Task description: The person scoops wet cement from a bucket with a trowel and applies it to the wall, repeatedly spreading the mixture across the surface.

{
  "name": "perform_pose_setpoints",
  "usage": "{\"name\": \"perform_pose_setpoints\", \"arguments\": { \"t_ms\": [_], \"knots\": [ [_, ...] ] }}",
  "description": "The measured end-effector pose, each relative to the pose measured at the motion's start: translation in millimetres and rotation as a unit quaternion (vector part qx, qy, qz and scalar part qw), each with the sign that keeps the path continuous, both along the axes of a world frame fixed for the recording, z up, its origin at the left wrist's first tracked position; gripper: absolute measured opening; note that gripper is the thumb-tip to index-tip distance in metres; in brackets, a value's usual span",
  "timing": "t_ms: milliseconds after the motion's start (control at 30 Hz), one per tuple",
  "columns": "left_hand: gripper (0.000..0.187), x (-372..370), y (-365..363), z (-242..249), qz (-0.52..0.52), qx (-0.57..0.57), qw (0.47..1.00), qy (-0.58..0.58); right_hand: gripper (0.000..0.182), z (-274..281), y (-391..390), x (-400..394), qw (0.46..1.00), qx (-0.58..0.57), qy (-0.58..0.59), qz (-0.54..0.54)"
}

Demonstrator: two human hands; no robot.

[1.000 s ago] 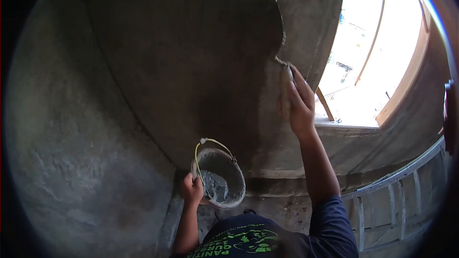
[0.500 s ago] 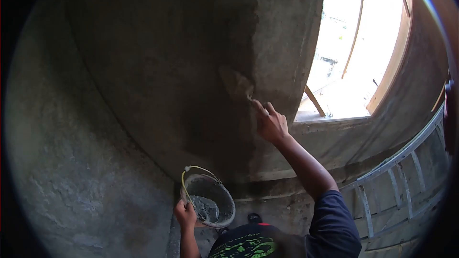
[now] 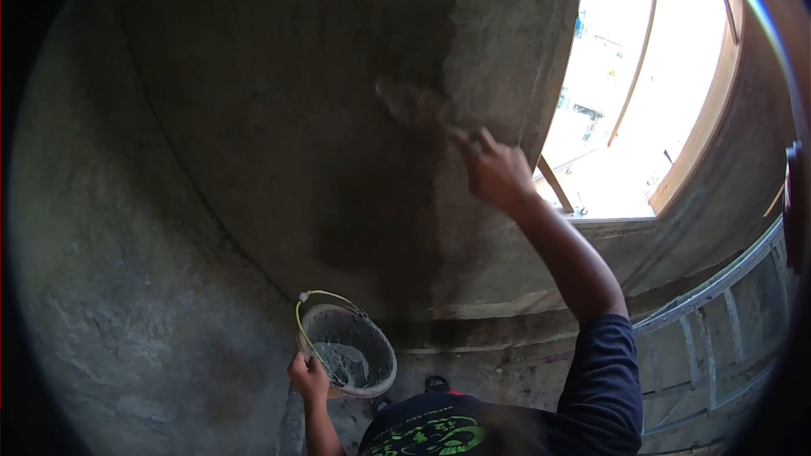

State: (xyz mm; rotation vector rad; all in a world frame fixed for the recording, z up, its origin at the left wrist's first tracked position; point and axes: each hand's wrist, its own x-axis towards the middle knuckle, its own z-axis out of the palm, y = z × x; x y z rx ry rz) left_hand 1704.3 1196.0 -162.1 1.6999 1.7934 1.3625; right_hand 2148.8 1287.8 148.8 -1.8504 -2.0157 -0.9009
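My right hand [image 3: 497,171] is closed on the handle of a trowel [image 3: 411,105], whose blade lies against or very near the dark, damp-looking patch of the wall [image 3: 372,194]. Motion blurs the blade a little. Down at the lower left, my left hand [image 3: 309,377] grips the rim or side of a bucket [image 3: 387,371] with a yellow handle. Wet grey mortar [image 3: 342,363] shows inside the bucket, which is tilted slightly. The fingers under the bucket's edge are partly hidden.
A bright window opening [image 3: 625,93] with a wooden frame is at the upper right. Below it, a metal ladder-like frame [image 3: 710,346] curves along the right side. Another rough wall [image 3: 127,312] stands on the left. My shoes show on the floor below.
The trowel and my right hand have moved up the wall, the hand also slightly right. My left hand and the bucket have shifted left in view.
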Motion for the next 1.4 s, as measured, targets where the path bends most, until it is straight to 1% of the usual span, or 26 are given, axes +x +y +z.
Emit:
{"name": "perform_pose_setpoints", "arguments": {
  "t_ms": [67,100,167,200,267,333,367,400,467,533,567,600,633,700,767,833,933,967,1033,1100,1167,1200,1267,1300,1367,1400],
  "knots": [
    [0.018,3,1,3,-0.005,-0.026,0.999,-0.024,0.068,-33,-12,-8,0.998,-0.053,-0.004,0.027],
    [0.018,2,0,3,-0.005,-0.027,0.999,-0.026,0.068,-42,-17,-9,0.998,-0.053,-0.006,0.027],
    [0.019,2,2,6,-0.004,-0.036,0.999,-0.039,0.067,-48,-18,-6,0.99,0.011,0.075,0.12],
    [0.019,2,4,7,-0.001,-0.034,0.999,-0.04,0.067,-38,-14,-3,0.99,0.012,0.074,0.123],
    [0.022,0,5,7,-0.007,-0.049,0.999,-0.005,0.062,-3,-1,3,0.958,0.177,0.171,0.149],
    [0.022,1,7,7,-0.011,-0.05,0.999,-0.005,0.06,28,19,6,0.956,0.193,0.176,0.134],
    [0.023,2,7,6,-0.016,-0.049,0.999,-0.007,0.058,35,24,6,0.953,0.213,0.178,0.119],
    [0.023,3,5,7,-0.016,-0.049,0.999,-0.006,0.058,29,23,4,0.953,0.212,0.178,0.119],
    [0.022,3,3,10,-0.006,-0.047,0.999,-0.012,0.059,-4,21,-3,0.981,0.146,0.107,0.073],
    [0.021,5,2,9,-0.005,-0.036,0.999,-0.022,0.061,-51,11,0,0.984,0.124,0.099,0.079],
    [0.02,7,0,7,-0.002,-0.026,0.999,-0.036,0.061,-66,1,-3,0.99,0.056,0.097,0.082],
    [0.02,8,0,5,-0.004,-0.028,0.999,-0.038,0.062,-70,-5,-5,0.992,-0.012,0.092,0.085],
    [0.019,7,1,4,0.0,-0.036,0.999,-0.032,0.062,-68,-8,-4,0.992,-0.013,0.091,0.083],
    [0.018,10,-1,4,0.006,-0.046,0.999,-0.029,0.063,-52,-11,-7,0.991,0.031,0.075,0.11],
    [0.017,12,1,10,0.005,-0.028,1.0,-0.007,0.064,-8,4,-11,0.976,0.172,0.072,0.11],
    [0.018,12,3,10,-0.001,-0.032,0.999,0.0,0.063,43,21,-18,0.969,0.229,0.076,0.057],
    [0.018,12,1,14,-0.007,-0.03,1.0,0.006,0.065,64,46,-17,0.972,0.221,0.066,0.044],
    [0.018,11,2,15,-0.009,-0.027,1.0,0.005,0.068,54,45,-21,0.985,0.162,0.053,0.012],
    [0.018,6,7,9,-0.008,-0.028,1.0,0.004,0.073,2,41,-21,0.992,0.126,-0.004,0.002],
    [0.018,1,1,6,-0.009,-0.04,0.999,0.003,0.076,-57,26,-24,0.999,0.038,0.005,-0.014],
    [0.018,3,-1,8,-0.007,-0.05,0.998,-0.029,0.078,-93,4,-31,0.997,-0.039,0.06,0.028],
    [0.018,4,-1,5,-0.008,-0.05,0.998,-0.032,0.078,-91,-1,-34,0.997,-0.038,0.057,0.028],
    [0.018,0,1,1,-0.009,-0.034,0.999,-0.01,0.074,-78,-11,-40,0.993,-0.029,0.093,0.072],
    [0.018,0,2,-1,-0.007,-0.031,0.999,-0.011,0.066,-52,-7,-43,0.99,0.055,0.101,0.085],
    [0.018,1,4,-2,-0.006,-0.022,1.0,0.005,0.059,11,14,-39,0.967,0.219,0.09,0.09],
    [0.018,1,4,-2,-0.006,-0.022,1.0,0.008,0.058,48,22,-35,0.958,0.248,0.103,0.101]
  ]
}}
